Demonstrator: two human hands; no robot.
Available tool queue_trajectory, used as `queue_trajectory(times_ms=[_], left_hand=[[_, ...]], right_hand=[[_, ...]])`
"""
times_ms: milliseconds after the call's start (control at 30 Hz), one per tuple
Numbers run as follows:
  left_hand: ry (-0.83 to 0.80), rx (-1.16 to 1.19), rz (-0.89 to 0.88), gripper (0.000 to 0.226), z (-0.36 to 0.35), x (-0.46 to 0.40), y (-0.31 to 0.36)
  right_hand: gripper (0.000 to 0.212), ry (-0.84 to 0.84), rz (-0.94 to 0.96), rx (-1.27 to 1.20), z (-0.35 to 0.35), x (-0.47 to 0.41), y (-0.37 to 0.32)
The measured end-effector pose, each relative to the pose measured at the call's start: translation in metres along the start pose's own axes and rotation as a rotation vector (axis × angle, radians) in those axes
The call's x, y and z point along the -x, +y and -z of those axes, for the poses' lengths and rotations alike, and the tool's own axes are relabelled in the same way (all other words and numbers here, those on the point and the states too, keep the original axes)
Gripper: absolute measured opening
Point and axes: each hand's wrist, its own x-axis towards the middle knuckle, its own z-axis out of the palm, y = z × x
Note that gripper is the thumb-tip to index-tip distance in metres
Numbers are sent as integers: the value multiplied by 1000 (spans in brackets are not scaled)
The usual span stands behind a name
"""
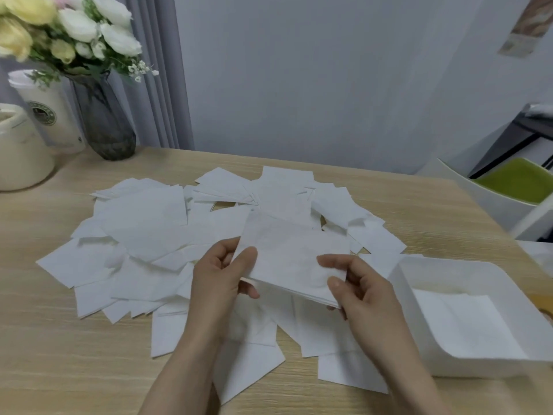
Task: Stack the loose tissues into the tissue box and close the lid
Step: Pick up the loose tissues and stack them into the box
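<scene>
Both hands hold a small stack of tissues [291,259] just above the bench [419,205]: the left hand [223,274] grips the stack's left end, thumb on top and fingers curled beneath, while the right hand [359,287] pinches the near right corner between thumb and fingertips. The stack's layered near edge shows between the two hands, tilted slightly down to the right. Below and around it the loose tissues [143,235] lie spread in an overlapping fan over the middle of the bench, their corners pointing outward; the fan's far edge stops short of the wall, and its near edge reaches almost to the forearms. The open white tissue box [416,310] sits on the right, its left wall just beside the right hand and touching the outermost tissues, with a flat layer of tissues [460,322] already on its floor. Bare wood shows at the near left, along the far right, and between the fan and the vase of flowers [104,115], which stands at the far left corner next to a cream jar [21,154] and a paper cup [51,115].
</scene>
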Motion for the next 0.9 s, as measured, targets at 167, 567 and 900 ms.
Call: queue_trajectory(times_ms=[167,567,900], left_hand=[[-140,-42,-69,18,-30,10,10],[-378,-260,-131,16,-126,35,-15],[-372,-516,-272,27,-168,37,-48]], right_hand=[[34,95,49,61,44,2,-7],[23,366,25,168,155,12,15],[17,548,30,188,197,17,48]])
